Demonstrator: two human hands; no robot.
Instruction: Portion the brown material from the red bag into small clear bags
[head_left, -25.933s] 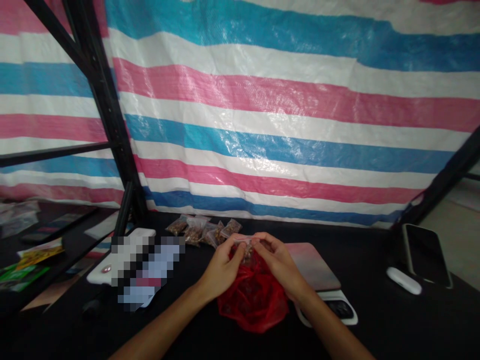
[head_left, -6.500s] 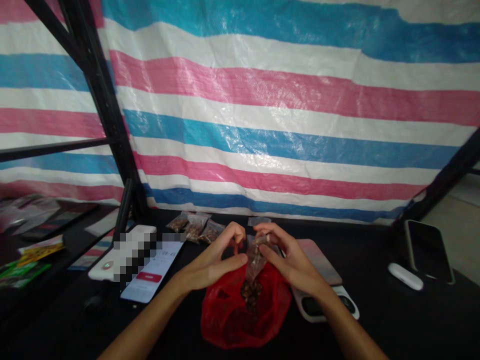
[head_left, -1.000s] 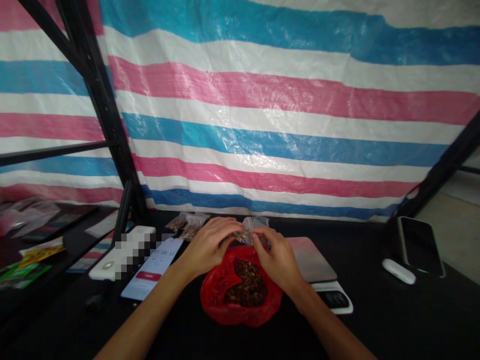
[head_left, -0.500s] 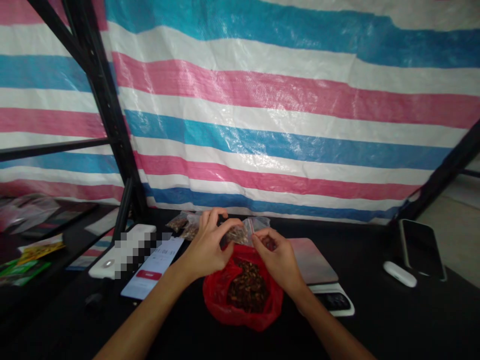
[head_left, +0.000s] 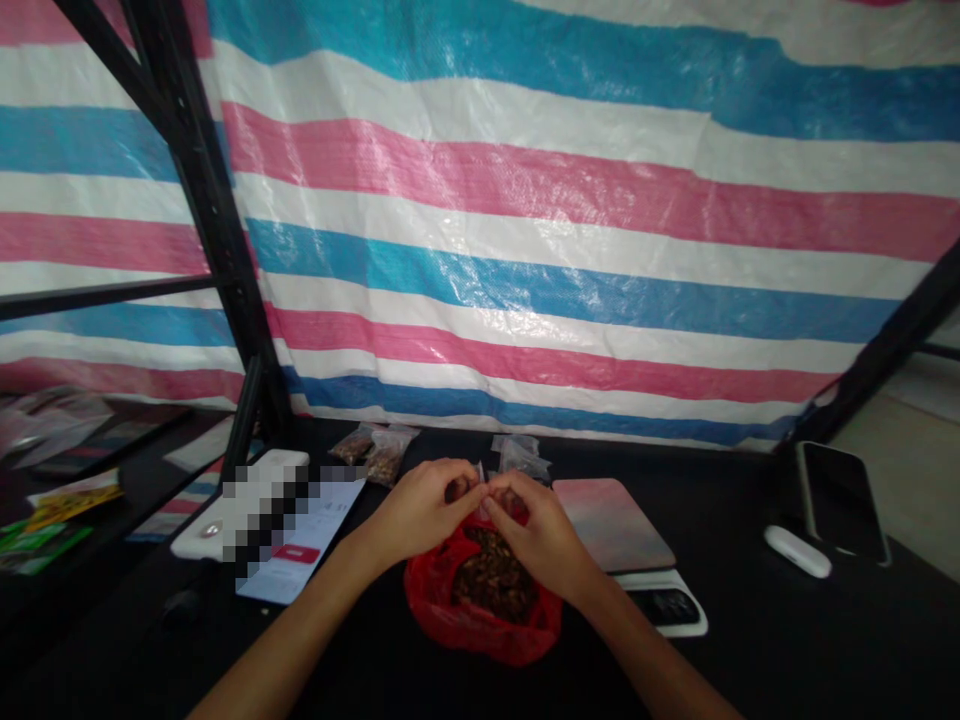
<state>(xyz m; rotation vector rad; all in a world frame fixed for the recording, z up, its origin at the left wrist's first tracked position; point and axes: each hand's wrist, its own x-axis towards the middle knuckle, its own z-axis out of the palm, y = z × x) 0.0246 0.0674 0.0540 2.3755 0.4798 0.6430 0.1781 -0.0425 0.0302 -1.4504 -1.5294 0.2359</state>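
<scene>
My left hand (head_left: 427, 503) and my right hand (head_left: 544, 525) meet fingertip to fingertip above a red plastic bag (head_left: 484, 645). Both are closed in a pinch on a small clear zip bag (head_left: 481, 472), which is mostly hidden by the fingers. How much it holds is hard to see. The red bag stands open on the black table, with dark brown dried pieces (head_left: 495, 585) inside. Behind my left hand lie two small filled zip bags (head_left: 386, 455). Flat clear zip bags (head_left: 521, 455) rest behind my right hand.
Right of the red bag, a pinkish-grey flat pad (head_left: 615, 525) lies over a white device (head_left: 694, 610). Farther right are a white earbud case (head_left: 797, 551) and a phone (head_left: 844, 500). To the left lie a lit phone (head_left: 289, 575) and a white power bank (head_left: 199, 535). A striped sheet (head_left: 525, 250) hangs behind.
My left hand has moved right and down, its spread fingers closing into a pinch beside my right fingertips. The right hand has shifted slightly, still holding the small zip bag.
</scene>
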